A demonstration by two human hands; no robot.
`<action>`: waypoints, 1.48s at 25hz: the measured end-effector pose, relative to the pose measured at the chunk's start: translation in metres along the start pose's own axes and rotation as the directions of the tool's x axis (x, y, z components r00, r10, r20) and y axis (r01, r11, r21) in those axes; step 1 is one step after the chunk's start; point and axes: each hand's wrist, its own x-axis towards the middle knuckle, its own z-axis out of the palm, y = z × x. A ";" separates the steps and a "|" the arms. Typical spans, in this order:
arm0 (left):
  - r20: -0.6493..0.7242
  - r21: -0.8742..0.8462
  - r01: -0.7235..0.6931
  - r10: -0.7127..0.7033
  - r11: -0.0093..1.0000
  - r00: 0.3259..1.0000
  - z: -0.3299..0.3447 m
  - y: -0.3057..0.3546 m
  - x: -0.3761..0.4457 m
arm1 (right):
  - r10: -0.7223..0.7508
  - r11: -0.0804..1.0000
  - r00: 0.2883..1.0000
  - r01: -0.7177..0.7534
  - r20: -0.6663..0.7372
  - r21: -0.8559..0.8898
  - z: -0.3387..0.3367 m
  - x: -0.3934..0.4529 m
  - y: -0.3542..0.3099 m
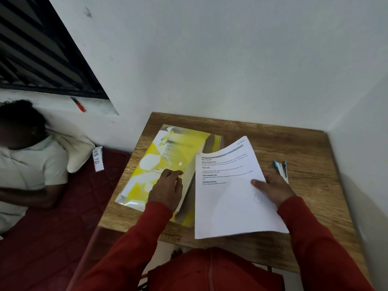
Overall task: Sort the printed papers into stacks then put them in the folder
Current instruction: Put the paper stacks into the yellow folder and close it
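Head view, looking down over red sleeves at a brown wood-grain surface [273, 139] set in a white-walled corner. Right hand [273, 189] gripping a stack of white printed papers [228, 194] at its right edge, thumb on top of the top sheet, fingers underneath; grip pinched closed on the stack. Far end of the sheets curling up off the surface, near end reaching over the front edge. Black printed headings on the upper half of the top sheet, a blue pen circle just left of the thumb. Left of that grip, touching the papers' left edge, a glossy yellow-and-white plastic folder [159, 164], its front cover raised. Left hand [168, 190] on the folder's right edge, fingertips curled and pinching the cover edge; grip closed on it. Right of the right-hand grip, just beyond the knuckles and partly hidden by them, a blue and silver stapler [280, 168] lying on the surface. Far left of both grips, a person in a pale shirt lying on a dark red mattress [63, 206], beside a white pillow [78, 150].
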 end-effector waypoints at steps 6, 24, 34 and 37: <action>-0.008 0.197 -0.145 0.149 0.970 0.989 0.000 -0.004 -0.011 | 0.041 0.995 0.999 -0.041 0.012 0.096 0.026 0.018 -0.020; 0.290 0.225 -0.159 0.090 0.961 0.953 0.003 -0.008 -0.029 | 0.001 0.910 0.996 0.037 -0.092 0.413 0.163 0.034 0.028; -0.010 0.175 0.203 -0.204 0.964 0.979 -0.017 -0.094 0.023 | 0.034 0.998 0.988 -0.025 -0.148 0.062 0.157 0.054 0.034; 0.115 0.127 0.397 -0.411 0.909 0.904 -0.023 -0.116 0.041 | 0.029 0.999 0.980 -0.023 -0.198 0.033 0.156 0.055 0.038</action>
